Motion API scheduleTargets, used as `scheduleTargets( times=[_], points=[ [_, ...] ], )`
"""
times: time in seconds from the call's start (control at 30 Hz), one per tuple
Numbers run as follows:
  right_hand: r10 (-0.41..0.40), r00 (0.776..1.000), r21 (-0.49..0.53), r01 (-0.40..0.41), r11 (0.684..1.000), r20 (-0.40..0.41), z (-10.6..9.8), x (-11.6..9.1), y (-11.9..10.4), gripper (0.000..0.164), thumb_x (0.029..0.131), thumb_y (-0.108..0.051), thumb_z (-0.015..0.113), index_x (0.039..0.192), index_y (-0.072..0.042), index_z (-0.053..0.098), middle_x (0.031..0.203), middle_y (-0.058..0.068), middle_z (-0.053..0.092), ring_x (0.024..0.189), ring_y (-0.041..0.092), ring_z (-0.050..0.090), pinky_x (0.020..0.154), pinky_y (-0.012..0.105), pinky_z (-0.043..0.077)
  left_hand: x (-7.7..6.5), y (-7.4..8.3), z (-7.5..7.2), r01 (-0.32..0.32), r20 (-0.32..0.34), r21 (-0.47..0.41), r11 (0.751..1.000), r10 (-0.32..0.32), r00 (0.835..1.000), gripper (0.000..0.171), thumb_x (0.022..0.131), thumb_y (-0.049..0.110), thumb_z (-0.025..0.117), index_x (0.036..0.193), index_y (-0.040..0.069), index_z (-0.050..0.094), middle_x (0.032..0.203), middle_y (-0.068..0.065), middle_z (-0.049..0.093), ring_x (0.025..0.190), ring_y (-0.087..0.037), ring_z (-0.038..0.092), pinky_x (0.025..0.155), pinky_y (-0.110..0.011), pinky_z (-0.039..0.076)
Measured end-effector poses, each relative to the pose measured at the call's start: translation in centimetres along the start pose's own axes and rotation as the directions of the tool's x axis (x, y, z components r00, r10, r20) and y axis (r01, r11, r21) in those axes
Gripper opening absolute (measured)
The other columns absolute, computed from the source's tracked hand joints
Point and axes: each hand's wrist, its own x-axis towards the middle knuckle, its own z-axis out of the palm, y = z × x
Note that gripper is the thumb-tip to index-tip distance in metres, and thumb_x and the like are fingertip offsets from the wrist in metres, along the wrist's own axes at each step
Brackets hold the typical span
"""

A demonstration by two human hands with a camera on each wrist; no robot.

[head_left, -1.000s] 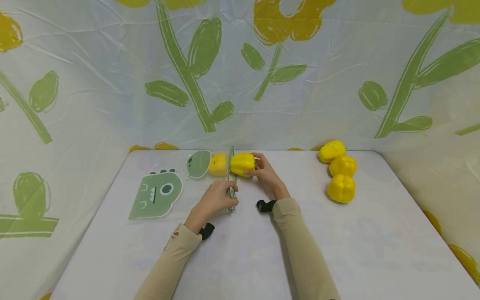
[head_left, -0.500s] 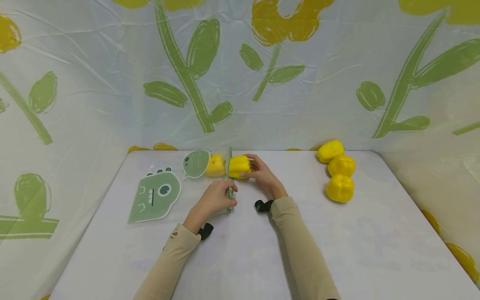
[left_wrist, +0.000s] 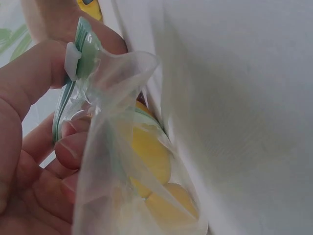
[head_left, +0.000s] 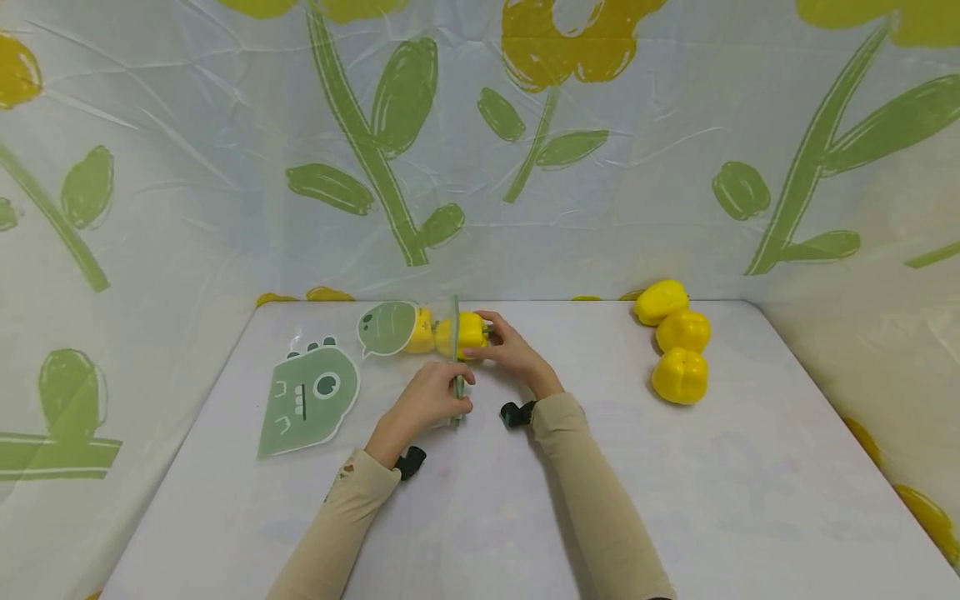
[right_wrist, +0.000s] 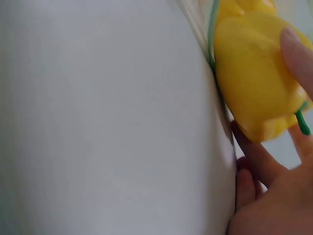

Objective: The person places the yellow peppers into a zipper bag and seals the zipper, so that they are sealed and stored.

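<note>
A clear zip bag (head_left: pixel 307 400) with a green dinosaur print lies on its side, its mouth facing right. My left hand (head_left: pixel 427 400) pinches the green zip edge of the mouth; a white slider (left_wrist: pixel 72 61) shows beside the thumb in the left wrist view. My right hand (head_left: pixel 517 350) grips a yellow bell pepper (head_left: pixel 471 329) by its stem end, fingers and thumb around it. That pepper is partway through the mouth, its green stem (right_wrist: pixel 302 121) pointing out toward the palm. Another yellow bell pepper (head_left: pixel 422 333) is inside the bag, partly behind the printed speech bubble.
On the right of the white table (head_left: pixel 750 500), three more yellow items stand in a row: a back pepper (head_left: pixel 662 302), a middle pepper (head_left: pixel 683 332) and a front pepper (head_left: pixel 680 377). A flower-patterned cloth (head_left: pixel 637 208) rises behind the table and at its sides.
My right hand has moved left, pushing the bell pepper further into the bag. The pepper inside has shifted left. My left hand keeps its hold on the mouth.
</note>
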Motion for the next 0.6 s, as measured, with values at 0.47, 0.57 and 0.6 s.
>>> scheduleTargets(
  times=[0.47,0.57,0.6],
  points=[
    [0.029,1.000,-0.135,-0.029,0.990,0.004,0.5,0.6,-0.8,0.068,0.083,-0.026,0.080,0.143,-0.025,0.048,0.147,0.004,0.045,0.136,0.026,0.037,0.111,0.052,0.029,0.0,-0.2,-0.2,-0.012,0.020,-0.048,0.999,0.013,1.000,0.026,0.074,0.008,0.078,0.098,0.007,0.072,0.063,0.002,0.049,0.059,-0.013,0.045,0.055,-0.026,0.038],
    [0.040,0.999,-0.163,-0.042,0.986,-0.015,0.7,0.9,-1.0,0.067,0.081,-0.025,0.080,0.142,-0.026,0.051,0.141,0.007,0.050,0.129,0.027,0.043,0.107,0.051,0.034,0.0,-0.3,-0.2,-0.034,0.025,-0.063,0.997,0.036,0.999,0.025,0.073,0.007,0.077,0.098,0.006,0.072,0.062,0.003,0.048,0.058,-0.012,0.045,0.055,-0.025,0.038],
    [0.041,0.999,-0.169,-0.044,0.985,-0.021,0.8,1.1,-1.1,0.067,0.081,-0.024,0.080,0.141,-0.026,0.051,0.139,0.008,0.051,0.127,0.028,0.044,0.106,0.051,0.036,0.0,-0.3,-0.2,-0.040,0.028,-0.065,0.997,0.042,0.999,0.025,0.073,0.007,0.077,0.098,0.006,0.072,0.061,0.003,0.047,0.057,-0.011,0.044,0.054,-0.025,0.037]
  ],
)
